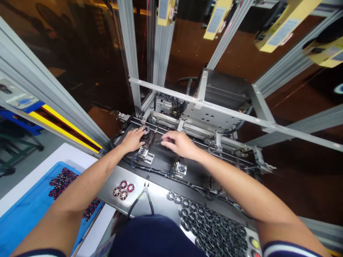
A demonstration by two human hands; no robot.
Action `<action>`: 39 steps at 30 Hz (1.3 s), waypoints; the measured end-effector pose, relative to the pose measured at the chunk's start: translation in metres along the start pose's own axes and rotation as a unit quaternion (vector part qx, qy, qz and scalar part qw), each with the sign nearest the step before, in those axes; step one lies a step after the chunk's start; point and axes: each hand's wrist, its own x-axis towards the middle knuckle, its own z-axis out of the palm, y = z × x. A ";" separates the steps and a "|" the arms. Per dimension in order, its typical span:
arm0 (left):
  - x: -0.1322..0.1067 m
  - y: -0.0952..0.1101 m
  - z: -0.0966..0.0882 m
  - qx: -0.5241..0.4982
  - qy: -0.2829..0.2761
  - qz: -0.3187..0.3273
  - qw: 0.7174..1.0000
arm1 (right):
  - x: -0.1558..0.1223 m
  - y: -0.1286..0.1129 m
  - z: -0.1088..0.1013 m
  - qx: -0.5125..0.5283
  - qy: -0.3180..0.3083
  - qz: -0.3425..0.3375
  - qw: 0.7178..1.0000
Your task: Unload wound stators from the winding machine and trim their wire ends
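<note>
My left hand (133,139) lies over the left end of the black machine bed (158,151) with its fingers stretched out. Its fingertips touch or nearly touch a round metal part (146,131) seated there. Farther right, my right hand (180,143) hovers above the bed, thumb and fingers bent toward each other. Whatever may be between those fingertips is too small and blurred to name. Below the hands, small metal brackets (149,157) and cables are fixed along the bed's near edge.
On the steel ledge (109,182) lie several copper-wound rings (123,195), side cutters (145,192) and many dark metal rings (214,225). A blue tray (29,200) of wound parts stands at left. A metal crossbar (222,109) spans behind the hands; yellow units (218,19) hang above.
</note>
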 end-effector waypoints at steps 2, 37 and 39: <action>0.001 -0.003 0.001 -0.012 -0.007 -0.003 1.000 | -0.036 0.023 -0.016 -0.046 0.013 0.016 0.999; 0.009 0.150 0.047 -0.007 0.054 0.106 0.993 | 0.013 0.115 0.007 0.010 0.002 0.376 0.927; 0.010 0.150 0.047 -0.002 0.038 0.112 0.993 | 0.011 0.115 0.008 0.044 0.001 0.367 0.929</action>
